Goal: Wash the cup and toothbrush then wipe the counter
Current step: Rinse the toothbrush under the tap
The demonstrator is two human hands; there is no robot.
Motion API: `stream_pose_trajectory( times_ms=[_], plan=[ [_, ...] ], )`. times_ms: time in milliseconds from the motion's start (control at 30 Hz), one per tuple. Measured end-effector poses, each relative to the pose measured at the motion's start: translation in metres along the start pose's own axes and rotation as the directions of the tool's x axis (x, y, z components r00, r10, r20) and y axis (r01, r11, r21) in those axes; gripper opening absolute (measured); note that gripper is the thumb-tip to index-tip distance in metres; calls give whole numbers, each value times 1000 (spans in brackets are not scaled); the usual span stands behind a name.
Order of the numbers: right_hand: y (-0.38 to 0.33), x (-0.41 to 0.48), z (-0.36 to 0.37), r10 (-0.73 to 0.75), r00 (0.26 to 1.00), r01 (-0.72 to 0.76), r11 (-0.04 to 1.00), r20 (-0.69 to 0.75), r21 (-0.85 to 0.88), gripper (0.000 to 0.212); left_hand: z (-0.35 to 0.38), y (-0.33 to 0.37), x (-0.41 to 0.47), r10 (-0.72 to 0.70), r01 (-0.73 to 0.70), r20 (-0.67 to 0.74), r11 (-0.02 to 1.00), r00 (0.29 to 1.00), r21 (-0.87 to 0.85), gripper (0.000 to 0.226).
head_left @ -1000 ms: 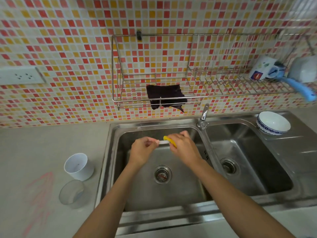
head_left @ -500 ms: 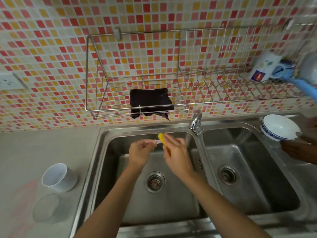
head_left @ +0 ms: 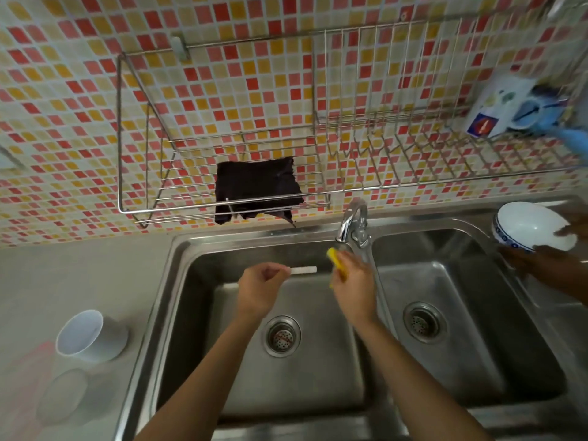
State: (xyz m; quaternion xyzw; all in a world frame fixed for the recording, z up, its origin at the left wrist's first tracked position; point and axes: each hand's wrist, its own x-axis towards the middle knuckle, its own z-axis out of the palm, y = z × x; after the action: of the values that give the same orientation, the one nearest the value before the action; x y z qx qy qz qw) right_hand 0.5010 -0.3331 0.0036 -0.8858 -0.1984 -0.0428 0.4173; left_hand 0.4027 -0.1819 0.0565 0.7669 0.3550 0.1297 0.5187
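Stainless-steel double sink [head_left: 178, 281]: over its left basin, a slim white toothbrush [head_left: 304, 270] is pinched by the left hand [head_left: 259, 289], while a yellow piece [head_left: 335, 261] is gripped by the right hand [head_left: 353, 284]. A white plastic cup [head_left: 90, 337] is seen lying tilted on the grey counter [head_left: 79, 275], left.

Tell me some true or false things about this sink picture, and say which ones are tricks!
1. The white cup sits on the counter left of the sink. True.
2. The dark cloth lies in the sink basin. False: it hangs on the wire rack on the wall.
3. The left hand holds a white toothbrush. True.
4. The right hand is empty. False: it holds something yellow.
5. The blue-patterned bowl is right of the faucet. True.
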Motion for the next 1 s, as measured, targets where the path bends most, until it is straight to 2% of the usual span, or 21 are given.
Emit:
stream_pose_trajectory(
  times_ms=[100, 167, 267, 400, 500, 633, 733, 833, 933, 1000],
  plan=[
    [24, 28, -21, 232, 970, -231, 973, -69, 17, 44, 7, 8, 3, 82, -90, 76, 990, 994, 110, 4],
    [31, 43, -27, 276, 961, -276, 961, 3, 17, 40, 16, 14, 5, 131, -148, 133, 980, 983, 132, 8],
    [33, 52, -28, 259, 957, -257, 966, 134, -28, 45, 31, 24, 8, 176, -202, 190, 972, 966, 124, 12],
    [36, 52, -26, 112, 955, -84, 990, 275, -113, 61, 46, 36, 12, 218, -235, 224, 971, 950, 53, 14],
    [39, 53, -30, 116, 925, -94, 993, 361, -78, 66, 55, 42, 14, 259, -270, 254, 963, 932, 10, 13],
    [41, 44, -36, 108, 940, -147, 984, 322, 98, 68, 63, 48, 16, 277, -274, 281, 960, 919, -51, 12],
    [43, 35, -38, 229, 937, -287, 935, 264, 208, 61, 62, 48, 15, 299, -299, 284, 953, 911, -44, 14],
    [54, 30, -34, 414, 863, -499, 789, 288, 360, 55, 55, 40, 13, 346, -344, 281, 937, 895, -57, 17],
    [56, 23, -33, 531, 738, -667, 483, 417, 567, 43, 46, 32, 10, 409, -434, 287, 901, 866, 26, 18],
    [55, 19, -33, 512, 658, -735, 278, 551, 619, 42, 46, 33, 9, 430, -461, 271, 885, 861, 59, 18]
  ],
)
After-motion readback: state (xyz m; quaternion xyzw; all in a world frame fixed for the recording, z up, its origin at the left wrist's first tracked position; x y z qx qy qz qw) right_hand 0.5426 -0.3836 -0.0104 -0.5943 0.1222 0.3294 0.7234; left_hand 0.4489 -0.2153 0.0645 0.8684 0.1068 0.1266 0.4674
